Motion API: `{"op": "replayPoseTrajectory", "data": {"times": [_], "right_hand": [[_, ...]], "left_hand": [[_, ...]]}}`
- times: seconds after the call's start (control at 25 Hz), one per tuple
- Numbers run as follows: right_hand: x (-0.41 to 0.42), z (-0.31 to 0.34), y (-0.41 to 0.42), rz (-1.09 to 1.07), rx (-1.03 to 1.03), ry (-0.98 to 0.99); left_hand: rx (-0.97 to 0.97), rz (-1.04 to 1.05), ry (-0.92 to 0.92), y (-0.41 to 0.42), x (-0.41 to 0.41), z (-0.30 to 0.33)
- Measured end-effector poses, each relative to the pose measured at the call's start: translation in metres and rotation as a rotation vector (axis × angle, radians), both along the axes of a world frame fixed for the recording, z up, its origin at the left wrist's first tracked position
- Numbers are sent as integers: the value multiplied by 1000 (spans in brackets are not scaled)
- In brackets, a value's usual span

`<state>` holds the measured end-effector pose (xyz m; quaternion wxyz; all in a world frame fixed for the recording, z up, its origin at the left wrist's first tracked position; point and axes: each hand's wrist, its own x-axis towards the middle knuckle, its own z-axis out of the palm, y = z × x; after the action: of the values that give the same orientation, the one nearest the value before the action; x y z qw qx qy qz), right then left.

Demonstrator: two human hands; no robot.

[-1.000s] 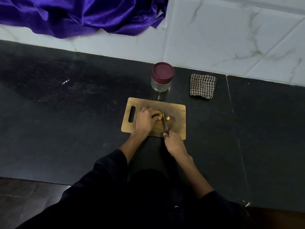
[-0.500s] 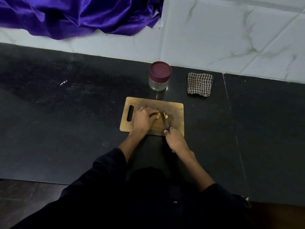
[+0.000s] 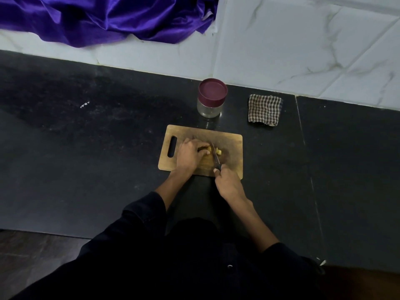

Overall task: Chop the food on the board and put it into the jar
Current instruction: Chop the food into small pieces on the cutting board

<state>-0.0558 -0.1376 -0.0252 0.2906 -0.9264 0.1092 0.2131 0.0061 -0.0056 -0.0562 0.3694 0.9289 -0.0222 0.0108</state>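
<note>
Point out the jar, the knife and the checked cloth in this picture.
jar [image 3: 209, 109]: head view, on its glass wall.
knife [image 3: 215, 156]: head view, on its blade.
checked cloth [image 3: 264, 110]: head view, on its middle.

checked cloth [image 3: 264, 110], purple satin fabric [image 3: 112, 17]

Lidded jar [image 3: 212, 98] just behind board [image 3: 232, 146], checked cloth [image 3: 264, 110] to its right.

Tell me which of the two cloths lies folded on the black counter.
The small checked cloth, right of the jar. The purple satin cloth is bigger, plain, and lies crumpled against the white wall.
</note>
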Motion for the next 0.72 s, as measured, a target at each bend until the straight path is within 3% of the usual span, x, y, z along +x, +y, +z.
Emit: {"op": "replayPoseTrajectory", "data": {"times": [0.32, 0.72], "right_hand": [[4, -1, 7, 42, -49, -32], [21, 5, 27, 35, -139, 61]], "left_hand": [[-4, -7, -10, 1, 1, -1], [6, -7, -23, 0, -1, -1]]}}
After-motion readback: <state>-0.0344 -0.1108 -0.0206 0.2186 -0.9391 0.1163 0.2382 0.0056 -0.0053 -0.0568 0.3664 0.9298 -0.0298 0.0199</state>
